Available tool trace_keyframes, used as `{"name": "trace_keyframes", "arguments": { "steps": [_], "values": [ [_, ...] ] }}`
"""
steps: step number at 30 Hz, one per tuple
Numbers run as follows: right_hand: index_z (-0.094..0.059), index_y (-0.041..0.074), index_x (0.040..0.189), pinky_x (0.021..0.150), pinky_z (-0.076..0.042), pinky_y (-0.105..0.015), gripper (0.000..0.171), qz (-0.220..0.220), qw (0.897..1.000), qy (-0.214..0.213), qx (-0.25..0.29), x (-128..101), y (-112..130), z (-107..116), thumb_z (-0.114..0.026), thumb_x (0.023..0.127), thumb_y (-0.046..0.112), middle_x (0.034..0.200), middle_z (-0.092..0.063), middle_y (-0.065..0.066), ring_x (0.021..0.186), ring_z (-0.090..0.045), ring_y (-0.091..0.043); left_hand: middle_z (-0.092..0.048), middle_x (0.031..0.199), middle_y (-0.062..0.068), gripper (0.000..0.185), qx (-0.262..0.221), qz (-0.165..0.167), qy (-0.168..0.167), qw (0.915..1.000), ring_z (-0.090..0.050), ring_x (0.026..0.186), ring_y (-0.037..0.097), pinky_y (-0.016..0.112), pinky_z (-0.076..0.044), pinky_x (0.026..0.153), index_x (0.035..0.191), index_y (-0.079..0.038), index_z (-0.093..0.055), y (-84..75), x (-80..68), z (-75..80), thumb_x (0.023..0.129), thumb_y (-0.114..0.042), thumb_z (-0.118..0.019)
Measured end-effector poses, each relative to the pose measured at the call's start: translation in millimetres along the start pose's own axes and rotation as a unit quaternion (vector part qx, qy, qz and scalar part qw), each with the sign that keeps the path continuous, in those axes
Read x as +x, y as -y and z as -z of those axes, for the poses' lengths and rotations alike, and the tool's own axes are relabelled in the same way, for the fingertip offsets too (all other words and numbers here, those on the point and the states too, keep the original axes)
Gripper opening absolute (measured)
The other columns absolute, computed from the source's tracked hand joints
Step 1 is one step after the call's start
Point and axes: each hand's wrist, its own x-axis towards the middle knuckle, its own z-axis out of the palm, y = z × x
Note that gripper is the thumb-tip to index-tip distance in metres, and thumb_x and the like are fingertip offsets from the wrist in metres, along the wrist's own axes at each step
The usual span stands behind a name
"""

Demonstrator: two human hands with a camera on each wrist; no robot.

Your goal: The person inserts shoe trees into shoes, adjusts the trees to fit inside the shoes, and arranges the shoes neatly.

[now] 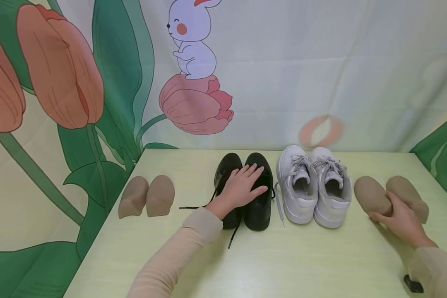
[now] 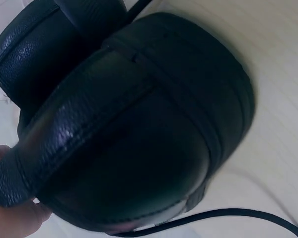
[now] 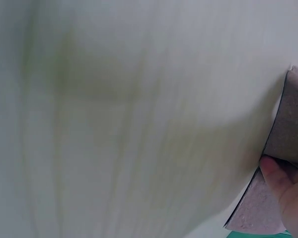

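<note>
Nearest the head camera, the right hand (image 1: 400,219) curled round the near ends of two tan shoe inserts (image 1: 372,194) at the right of the pale green table (image 1: 283,265). Left of it, the left hand (image 1: 242,186) lay flat, fingers spread, on the black shoes (image 1: 258,207), which stood beside white sneakers (image 1: 313,186). Another tan pair (image 1: 147,196) lay well to the left.

From the left wrist, a black heel (image 2: 139,134) filled the view, a lace (image 2: 228,214) trailing below.

From the right wrist, a fingertip (image 3: 273,168) pressed a tan insert's edge (image 3: 288,134).
</note>
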Motion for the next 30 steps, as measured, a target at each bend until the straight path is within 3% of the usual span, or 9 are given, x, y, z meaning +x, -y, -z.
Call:
{"name": "trace_keyframes", "arguments": {
  "steps": [14, 30],
  "values": [
    [-0.017, -0.009, 0.136, 0.080, -0.030, -0.061, 0.091, -0.006, 1.000, 0.007, -0.005, 0, 2, 1, -0.060, 0.078, 0.047, 0.126, -0.031, -0.039, 0.106, -0.034, -0.056, -0.025, 0.146, 0.002, 0.062, -0.005, 0.000, 0.014, 0.9999, -0.021, 0.135, 0.022, 0.043, -0.019, 0.107, 0.140, -0.022, -0.026, -14.8, 6.9, 0.3, 0.089, -0.055, -0.032],
    [-0.028, -0.008, 0.132, 0.076, -0.030, -0.059, 0.082, -0.001, 1.000, -0.012, -0.025, -1, 6, 4, -0.060, 0.079, 0.046, 0.121, -0.040, -0.036, 0.100, -0.041, -0.053, -0.029, 0.144, 0.002, 0.060, 0.001, -0.024, 0.011, 0.9996, -0.022, 0.135, 0.021, 0.042, -0.020, 0.107, 0.139, -0.021, -0.029, -29.5, 16.4, 0.0, 0.089, -0.054, -0.032]
  ]
}}
